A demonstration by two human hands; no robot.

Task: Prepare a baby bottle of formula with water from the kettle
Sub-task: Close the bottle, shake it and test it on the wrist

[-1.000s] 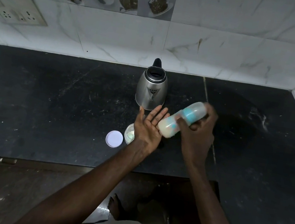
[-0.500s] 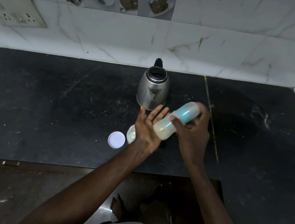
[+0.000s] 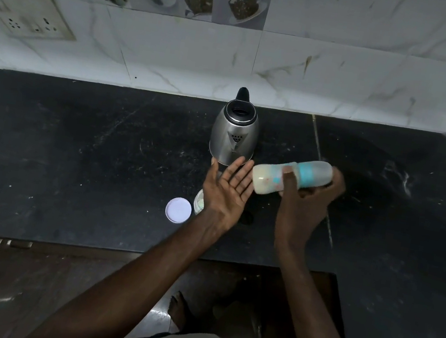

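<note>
- baby bottle [image 3: 266, 177]: held in the air over the dark counter [image 3: 72, 143], lying almost flat. Base points to 9 o'clock, capped end to 3 o'clock. Milky liquid inside.
- right hand [image 3: 303, 209]: wrapped round the bottle's middle by the teal collar, thumb across the front.
- left hand [image 3: 227, 190]: flat, palm up, fingers straight, holding nothing. It sits at 9 o'clock of the bottle base; can't tell if they touch.
- kettle [image 3: 234, 138]: upright on the counter at 12 o'clock of the left hand, untouched.
- round white lid [image 3: 178, 210] at 8 o'clock of the left hand, with an open tub [image 3: 198, 201] just beside it, half hidden by the wrist.
- Handling, my guess: stiff plastic, light shell but liquid adds weight and sloshes. Smooth wall, likely slippery if wet. Not fragile.
- Best hold: round the waist at the collar, as now. Leak risk if the collar is loose.
- Step looks like mixing or tapping against the palm, near the end.
</note>
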